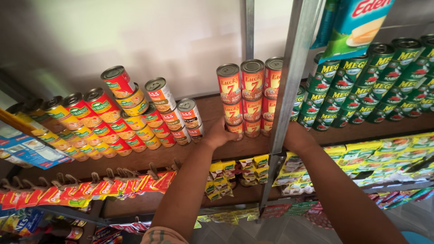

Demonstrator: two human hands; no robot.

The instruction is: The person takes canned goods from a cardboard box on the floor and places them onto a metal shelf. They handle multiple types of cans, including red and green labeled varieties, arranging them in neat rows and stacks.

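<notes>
My left hand (220, 134) reaches up to the wooden shelf (149, 159) and rests against the bottom can of a stack of red and orange tins (246, 97). Its fingers curl around that lowest can's left side. My right hand (296, 138) is raised on the other side of the same stack, partly hidden behind a grey metal upright (289, 86), so its fingers cannot be seen. The red tins stand three columns wide and three high.
Stacks of red, yellow and orange cans (113, 117) fill the shelf's left part. Green tins (370, 81) crowd the right part. Sachet strips (90, 187) hang below the shelf, and yellow-green packets (384, 151) lie on a lower right shelf. A blue-green packet (357, 25) hangs above.
</notes>
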